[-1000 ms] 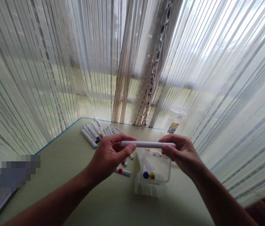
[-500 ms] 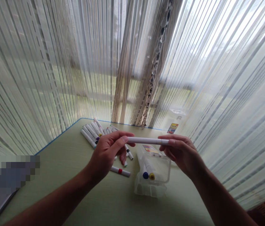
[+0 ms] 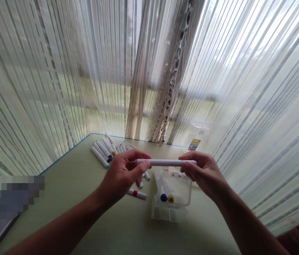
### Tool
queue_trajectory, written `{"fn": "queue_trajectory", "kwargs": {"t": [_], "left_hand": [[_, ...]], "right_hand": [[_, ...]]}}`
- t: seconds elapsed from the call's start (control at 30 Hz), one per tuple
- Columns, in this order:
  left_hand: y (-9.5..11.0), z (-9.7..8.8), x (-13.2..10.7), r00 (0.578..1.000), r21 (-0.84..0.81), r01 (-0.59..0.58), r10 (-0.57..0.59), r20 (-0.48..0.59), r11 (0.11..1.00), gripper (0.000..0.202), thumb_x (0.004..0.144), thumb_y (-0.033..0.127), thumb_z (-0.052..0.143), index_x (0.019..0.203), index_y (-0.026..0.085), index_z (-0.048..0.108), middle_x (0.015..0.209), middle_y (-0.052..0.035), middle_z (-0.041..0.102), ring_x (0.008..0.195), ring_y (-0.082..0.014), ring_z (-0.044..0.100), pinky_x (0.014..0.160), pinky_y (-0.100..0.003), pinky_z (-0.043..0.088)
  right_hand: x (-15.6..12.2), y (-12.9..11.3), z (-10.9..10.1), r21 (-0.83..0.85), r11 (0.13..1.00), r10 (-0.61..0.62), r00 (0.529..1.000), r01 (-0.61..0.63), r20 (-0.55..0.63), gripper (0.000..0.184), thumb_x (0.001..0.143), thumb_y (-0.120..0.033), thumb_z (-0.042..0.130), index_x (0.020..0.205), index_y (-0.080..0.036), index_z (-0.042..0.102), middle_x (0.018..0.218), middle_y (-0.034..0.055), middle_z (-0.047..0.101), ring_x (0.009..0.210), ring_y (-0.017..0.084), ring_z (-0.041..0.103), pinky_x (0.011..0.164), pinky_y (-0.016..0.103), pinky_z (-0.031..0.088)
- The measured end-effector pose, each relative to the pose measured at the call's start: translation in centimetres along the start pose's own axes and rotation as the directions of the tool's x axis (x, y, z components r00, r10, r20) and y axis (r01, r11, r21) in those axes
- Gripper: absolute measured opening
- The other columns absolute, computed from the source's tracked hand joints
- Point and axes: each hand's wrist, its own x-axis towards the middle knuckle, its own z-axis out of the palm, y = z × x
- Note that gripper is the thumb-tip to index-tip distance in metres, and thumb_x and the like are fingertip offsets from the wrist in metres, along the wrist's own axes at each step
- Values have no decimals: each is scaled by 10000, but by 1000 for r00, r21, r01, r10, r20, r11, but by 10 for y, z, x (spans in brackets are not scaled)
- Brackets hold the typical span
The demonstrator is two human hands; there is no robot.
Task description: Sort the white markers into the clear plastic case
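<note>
A white marker (image 3: 166, 163) with pinkish ends lies level between my two hands, raised above the table. My left hand (image 3: 128, 168) pinches its left end between thumb and fingers. At the other end, the thumb and fingers of my right hand (image 3: 201, 168) grip it. Below the marker stands a clear plastic case (image 3: 169, 214) holding a blue-ended marker (image 3: 163, 197) and a yellow-ended marker (image 3: 170, 198). A white marker with a red band (image 3: 138, 194) rests on the table beneath my left hand, which partly covers it.
A pile of white markers (image 3: 103, 152) lies at the back left of the pale green table (image 3: 69, 170). A clear container with a label (image 3: 194, 144) stands at the back right. String curtains (image 3: 107, 71) hang behind the table. A pixelated area covers the lower left.
The marker has dropped slightly, and more of both its ends now shows as the fingers have shifted. My hands keep nearly the same place.
</note>
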Motion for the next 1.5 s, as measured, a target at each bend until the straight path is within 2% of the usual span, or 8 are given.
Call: {"fn": "queue_trajectory", "kwargs": {"t": [0.17,0.33,0.53,0.77,0.9,1.2,1.33,1.5], "left_hand": [[-3,-1,-1,1000,17,9,-9,15,1000,247,795,309,787,908,111,690,616,31,620,463,-63,538,413,-152,474],[-2,-2,0,1000,0,-1,1,2,1000,239,807,307,779,912,105,708,583,36,612,434,-60,519,402,-155,466],[0,0,0,999,-95,-18,15,-35,995,235,859,297,716,975,92,728,777,-63,739,434,-69,515,406,-203,474],[-3,-1,1,1000,-288,10,-15,-16,958,299,881,283,651,1056,52,724,816,-127,760,442,-85,513,421,-226,474],[-3,-2,1,1000,-325,17,-22,-13,945,307,882,269,633,1072,42,714,817,-139,764,439,-90,516,418,-232,470],[1,1,-1,999,-132,-24,21,-30,991,295,870,307,695,1035,64,727,755,-90,748,426,-75,515,412,-210,475],[1,1,1,1000,-81,3,-5,-28,997,315,838,331,741,1028,81,735,736,-67,740,421,-68,510,404,-199,478],[-2,0,0,1000,-29,23,-23,-4,999,328,788,342,796,1003,100,745,687,-39,715,436,-71,521,402,-178,470]], "right_hand": [[0,2,0,-38,999,-7,1000,6,-25,204,629,-273,926,752,-165,805,501,-3,613,390,53,441,359,163,300],[1,0,0,14,1000,5,1000,-4,-6,145,693,-280,876,780,-181,817,541,29,674,377,51,437,359,166,275],[2,-4,0,93,995,28,1000,-29,10,153,737,-268,775,829,-163,837,590,84,727,386,79,452,357,199,278],[1,-8,1,139,989,52,999,-51,0,239,716,-228,648,835,-160,845,593,97,740,373,109,447,342,231,279],[2,-10,2,154,986,58,998,-60,14,259,703,-231,628,829,-168,845,598,101,750,356,112,450,336,232,271],[1,-6,-1,114,992,52,999,-52,3,241,742,-259,639,847,-162,833,588,92,751,295,110,446,291,228,272],[0,-5,0,87,996,36,999,-36,9,187,737,-291,758,856,-169,833,581,89,746,311,89,445,299,201,275],[0,-4,2,18,999,37,999,-37,-25,219,667,-321,880,808,-169,812,523,48,703,310,66,409,300,185,268]]}}
